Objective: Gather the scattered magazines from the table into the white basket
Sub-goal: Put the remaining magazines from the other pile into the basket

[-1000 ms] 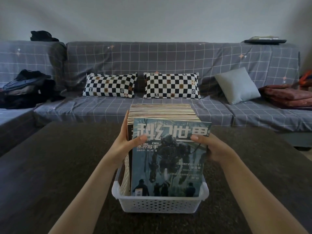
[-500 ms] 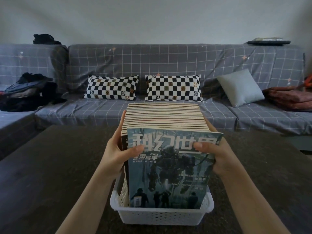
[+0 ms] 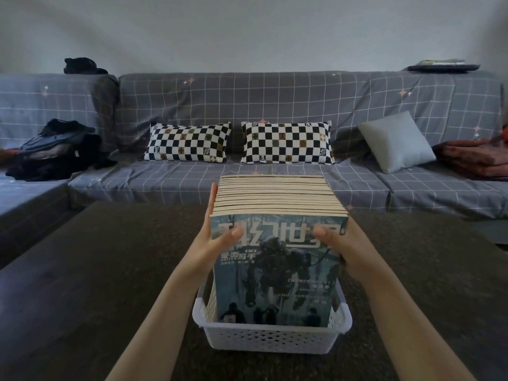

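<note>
A white perforated basket stands on the dark table right in front of me. A thick row of magazines stands upright in it, cream page edges up. The nearest one is a blue-grey magazine with large white characters and a dark armoured figure on its cover. My left hand grips the stack's left side, thumb on the front cover. My right hand grips the right side the same way. The basket's far end is hidden behind the magazines.
Beyond the table runs a grey checked sofa with two checkerboard pillows, a pale cushion, dark bags at left and a red blanket at right. No loose magazines show on the visible tabletop.
The front magazine was tilted, its top right corner sticking out; now it stands square against the stack, lower in the basket. Both hands stay clamped on the stack's sides.
</note>
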A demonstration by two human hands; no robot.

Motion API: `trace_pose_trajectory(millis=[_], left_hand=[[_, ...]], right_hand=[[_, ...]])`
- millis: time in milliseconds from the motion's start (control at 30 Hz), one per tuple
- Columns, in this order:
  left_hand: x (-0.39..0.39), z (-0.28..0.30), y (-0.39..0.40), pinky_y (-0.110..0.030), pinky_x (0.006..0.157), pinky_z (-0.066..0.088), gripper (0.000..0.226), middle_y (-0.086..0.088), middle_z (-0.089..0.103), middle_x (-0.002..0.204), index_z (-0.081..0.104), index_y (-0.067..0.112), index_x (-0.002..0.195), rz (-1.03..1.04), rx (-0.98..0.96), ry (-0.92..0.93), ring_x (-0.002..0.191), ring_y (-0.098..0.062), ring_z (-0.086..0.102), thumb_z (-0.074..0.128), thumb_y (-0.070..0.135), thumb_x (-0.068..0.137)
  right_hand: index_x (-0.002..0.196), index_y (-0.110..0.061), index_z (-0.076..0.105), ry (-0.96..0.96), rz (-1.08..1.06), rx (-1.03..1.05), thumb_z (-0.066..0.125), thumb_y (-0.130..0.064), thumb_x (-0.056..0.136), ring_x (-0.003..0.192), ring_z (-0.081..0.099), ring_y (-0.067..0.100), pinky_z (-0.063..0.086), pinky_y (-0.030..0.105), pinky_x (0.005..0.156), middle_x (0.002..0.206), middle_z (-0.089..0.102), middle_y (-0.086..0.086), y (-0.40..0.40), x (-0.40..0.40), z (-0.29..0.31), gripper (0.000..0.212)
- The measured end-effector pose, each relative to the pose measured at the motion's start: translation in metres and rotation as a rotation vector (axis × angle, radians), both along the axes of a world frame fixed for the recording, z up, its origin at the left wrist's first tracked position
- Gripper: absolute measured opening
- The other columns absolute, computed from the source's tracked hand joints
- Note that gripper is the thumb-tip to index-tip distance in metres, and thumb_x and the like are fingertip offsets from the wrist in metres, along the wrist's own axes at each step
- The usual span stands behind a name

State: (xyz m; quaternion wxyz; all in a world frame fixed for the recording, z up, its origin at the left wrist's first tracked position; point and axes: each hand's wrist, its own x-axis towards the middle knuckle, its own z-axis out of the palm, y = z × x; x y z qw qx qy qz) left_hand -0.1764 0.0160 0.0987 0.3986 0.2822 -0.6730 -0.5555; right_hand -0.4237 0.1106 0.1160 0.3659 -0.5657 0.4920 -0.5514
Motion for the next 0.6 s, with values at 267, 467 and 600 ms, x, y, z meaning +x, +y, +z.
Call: trace_pose_trajectory(millis=[267,467,600], left_hand=[[-0.014,-0.029,0.014,-0.038,0.093,0.050,0.146,0.002,0.054,0.136,0.024,0.026,0.151,0.156,0.153,0.149,0.111,-0.011,0.061,0.078,0.080,0.026],[-0.003,-0.033,0.010,-0.025,0.078,0.055,0.138,0.007,0.062,0.125,0.028,0.023,0.148,0.081,0.131,0.131,0.108,-0.010,0.065,0.074,0.083,0.033],[-0.001,-0.040,0.015,-0.035,0.075,0.058,0.112,-0.005,0.068,0.121,0.039,0.017,0.138,-0.055,0.256,0.330,0.107,-0.025,0.067,0.065,0.083,0.052]], right_hand=[[0.135,-0.011,0.044,-0.243,-0.034,0.118,0.086,-0.058,0.031,0.108,0.063,0.028,0.048,0.046,0.094,0.121,0.064,0.010,0.003,0.009,-0.027,0.122],[0.136,-0.016,0.043,-0.179,-0.087,0.070,0.079,-0.072,0.037,0.109,0.063,0.024,0.051,0.040,0.089,0.123,0.063,0.007,0.006,0.006,-0.025,0.119],[0.122,-0.019,0.060,-0.405,-0.045,0.104,0.060,-0.086,0.045,0.107,0.065,0.026,0.056,0.041,0.081,0.117,0.068,0.007,0.013,0.013,-0.042,0.102]])
